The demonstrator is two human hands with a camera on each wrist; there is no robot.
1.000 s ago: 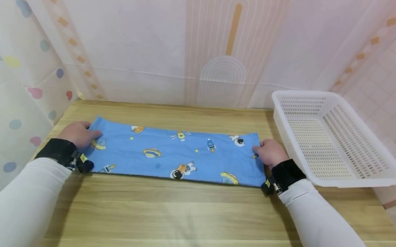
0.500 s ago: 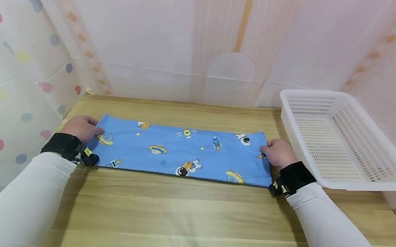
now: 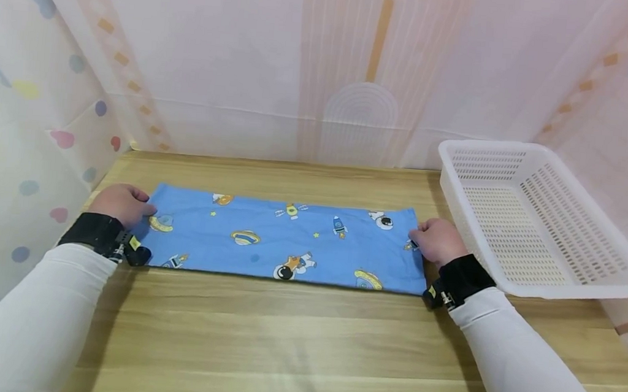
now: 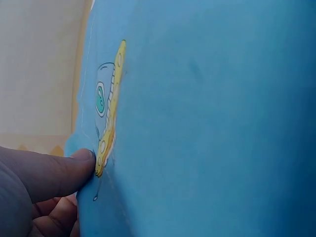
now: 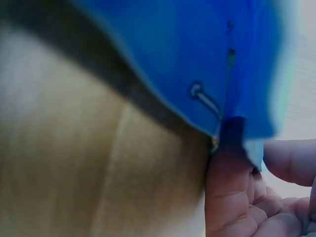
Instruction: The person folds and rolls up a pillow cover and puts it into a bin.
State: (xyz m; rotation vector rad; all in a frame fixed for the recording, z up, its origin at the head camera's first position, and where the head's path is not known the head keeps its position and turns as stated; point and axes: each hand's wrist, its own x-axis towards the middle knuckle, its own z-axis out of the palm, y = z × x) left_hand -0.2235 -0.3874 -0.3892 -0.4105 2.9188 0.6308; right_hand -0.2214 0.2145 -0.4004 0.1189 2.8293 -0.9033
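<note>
A long blue cloth point(image 3: 277, 239), printed with astronauts, rockets and planets, lies in a flat strip across the wooden table. At its left end my left hand point(image 3: 121, 204) pinches the edge. The left wrist view shows the thumb point(image 4: 64, 173) on the printed face of the cloth point(image 4: 197, 123), with the other fingers partly hidden behind the edge. My right hand point(image 3: 439, 241) pinches the opposite short edge. In the right wrist view, a finger point(image 5: 228, 192) and the thumb meet the cloth point(image 5: 173, 54) near its corner, and that picture is blurred.
A white slotted plastic basket point(image 3: 453, 182) stands at the right, close beyond my right hand. Bare wooden table point(image 3: 258, 339) stretches in front of the cloth. Patterned wall sheets point(image 3: 219, 59) border the table at the back and both sides.
The head view has shifted slightly. My left thumb has slid outward, closer to the cloth's left edge. The right hand's hold looks the same, and the cloth still lies in a strip.
</note>
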